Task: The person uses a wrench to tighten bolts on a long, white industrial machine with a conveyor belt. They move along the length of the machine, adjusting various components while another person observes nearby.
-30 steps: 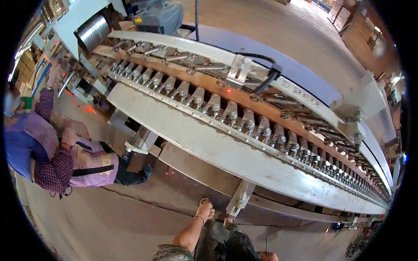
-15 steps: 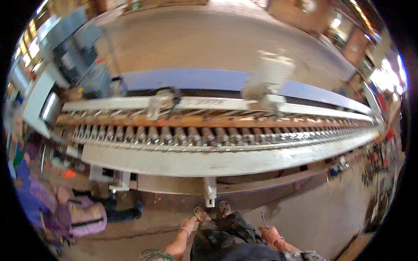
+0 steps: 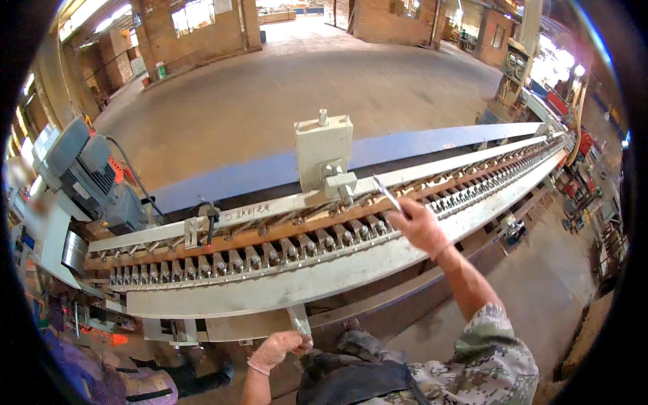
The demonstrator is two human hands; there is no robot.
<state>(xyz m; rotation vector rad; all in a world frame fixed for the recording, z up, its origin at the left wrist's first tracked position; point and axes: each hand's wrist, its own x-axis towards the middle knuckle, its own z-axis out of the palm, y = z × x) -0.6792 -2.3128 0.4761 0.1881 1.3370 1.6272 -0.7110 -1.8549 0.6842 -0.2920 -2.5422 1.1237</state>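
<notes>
My right hand (image 3: 420, 228) is stretched out over the long machine, closed around a slim silvery metal tool (image 3: 386, 192) whose exact kind I cannot make out. The tool's free end points up and to the left, above the row of metal fittings (image 3: 290, 255) along the bed. Low in front of the machine, my left hand (image 3: 278, 351) has its fingers curled beside the light metal bracket (image 3: 299, 318) that juts toward me. What lies in those fingers, if anything, is hidden. A pale beam (image 3: 223, 305) forms the machine's near side.
A blue-grey motor (image 3: 94, 177) stands at the left end. An upright pale box (image 3: 322, 150) rises behind the rail, with a blue panel (image 3: 405, 143) beyond. At lower left is another person in purple (image 3: 145, 386). Red equipment (image 3: 579, 175) stands at far right.
My right hand has come up from beside my leg to over the machine with the tool. My left hand has moved slightly left, next to the bracket. The view has tilted up and turned.
</notes>
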